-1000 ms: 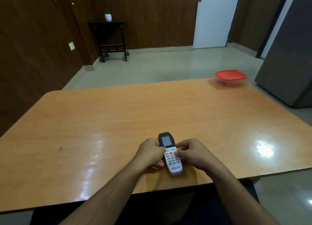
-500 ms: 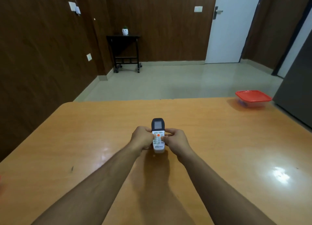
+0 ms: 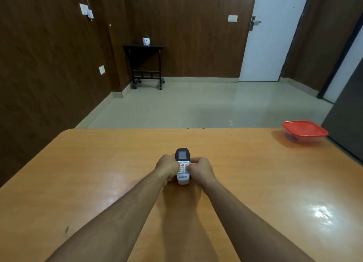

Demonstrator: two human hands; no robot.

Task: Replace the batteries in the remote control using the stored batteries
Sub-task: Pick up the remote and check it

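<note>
Only one container around: a clear plastic box with a red lid [image 3: 304,131], sitting way off at the far right corner of the glossy orange-brown wooden table [image 3: 98,173]. Lid's on, and something darkish shows through the side, but it's too blurry to tell what's in there.

Now the hands. Both are curled around a white remote control with a dark grey top and small screen [image 3: 182,164], buttons facing up, roughly mid-table and well away from that box. The left hand [image 3: 167,166] wraps its left edge, fingers folded in tight, thumb on the button face. The right hand [image 3: 199,168] grips the right edge the same way, with its thumb near the orange button. So both are closed on the remote, one on each side, arms stretched straight out. I can't tell whether the remote is touching the table or is held just above it.

Background has a dark side table [image 3: 144,65] with a small white pot [image 3: 146,41], plus a white door [image 3: 275,35].
</note>
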